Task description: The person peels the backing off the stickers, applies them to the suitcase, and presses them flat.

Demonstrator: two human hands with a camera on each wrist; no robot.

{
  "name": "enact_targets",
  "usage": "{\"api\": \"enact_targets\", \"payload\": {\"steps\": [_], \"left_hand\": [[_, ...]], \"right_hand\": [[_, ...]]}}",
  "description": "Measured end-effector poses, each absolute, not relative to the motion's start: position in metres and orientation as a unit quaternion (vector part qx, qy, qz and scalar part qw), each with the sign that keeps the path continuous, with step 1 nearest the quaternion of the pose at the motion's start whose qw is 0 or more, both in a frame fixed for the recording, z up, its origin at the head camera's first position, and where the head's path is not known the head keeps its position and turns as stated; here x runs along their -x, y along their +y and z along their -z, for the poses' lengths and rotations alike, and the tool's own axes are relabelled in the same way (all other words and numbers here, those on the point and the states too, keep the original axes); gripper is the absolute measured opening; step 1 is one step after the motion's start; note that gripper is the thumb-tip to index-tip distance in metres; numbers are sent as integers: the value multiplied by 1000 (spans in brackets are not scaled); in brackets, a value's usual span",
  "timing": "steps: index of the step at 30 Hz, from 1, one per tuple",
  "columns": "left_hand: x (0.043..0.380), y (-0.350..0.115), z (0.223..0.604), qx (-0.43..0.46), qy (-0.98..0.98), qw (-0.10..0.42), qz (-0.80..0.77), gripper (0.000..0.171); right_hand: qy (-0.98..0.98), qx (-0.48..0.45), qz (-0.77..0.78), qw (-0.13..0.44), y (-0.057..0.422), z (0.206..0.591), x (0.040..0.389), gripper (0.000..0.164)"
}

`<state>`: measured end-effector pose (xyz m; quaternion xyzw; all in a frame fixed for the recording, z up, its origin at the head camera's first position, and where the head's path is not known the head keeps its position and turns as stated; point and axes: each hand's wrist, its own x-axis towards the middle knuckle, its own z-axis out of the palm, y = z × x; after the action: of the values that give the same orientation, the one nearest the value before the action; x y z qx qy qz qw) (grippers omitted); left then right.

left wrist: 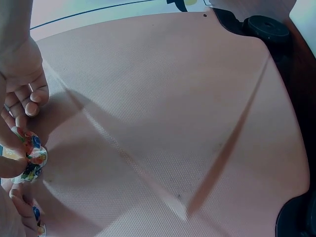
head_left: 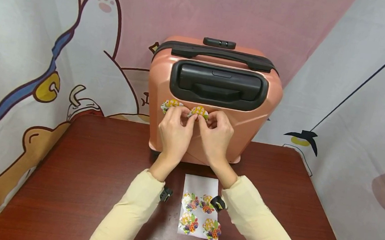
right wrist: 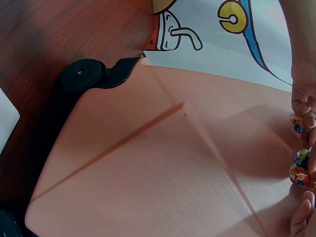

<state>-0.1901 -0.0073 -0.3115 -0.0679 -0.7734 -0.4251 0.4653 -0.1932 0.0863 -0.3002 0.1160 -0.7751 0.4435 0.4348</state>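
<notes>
A pink hard-shell suitcase (head_left: 247, 125) stands upright on the table, its recessed black handle facing me. Just below that handle, my left hand (head_left: 176, 134) and right hand (head_left: 216, 137) pinch a colourful fruit sticker (head_left: 198, 111) between thumbs and forefingers, thumbs nearly meeting at its lower edge. The same sticker (left wrist: 37, 157) shows at the left border of the left wrist view, close to the suitcase surface; whether it touches cannot be told. Another fruit sticker (head_left: 171, 103) is on the suitcase to the left, partly behind my left fingers.
A white sheet (head_left: 200, 183) bearing several fruit stickers lies on the brown table (head_left: 103, 173) below my forearms. Black wheels (right wrist: 81, 74) sit at the suitcase's lower corners. A cartoon-printed cloth (head_left: 258, 18) hangs behind and at both sides.
</notes>
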Motion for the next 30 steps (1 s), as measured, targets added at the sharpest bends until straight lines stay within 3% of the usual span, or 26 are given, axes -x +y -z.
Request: {"api": "enact_targets", "payload": {"steps": [30], "left_hand": [[190, -12, 311, 80, -774, 477, 409, 16]], "right_hand": [[-773, -121, -437, 443, 88, 302, 194, 16]]}}
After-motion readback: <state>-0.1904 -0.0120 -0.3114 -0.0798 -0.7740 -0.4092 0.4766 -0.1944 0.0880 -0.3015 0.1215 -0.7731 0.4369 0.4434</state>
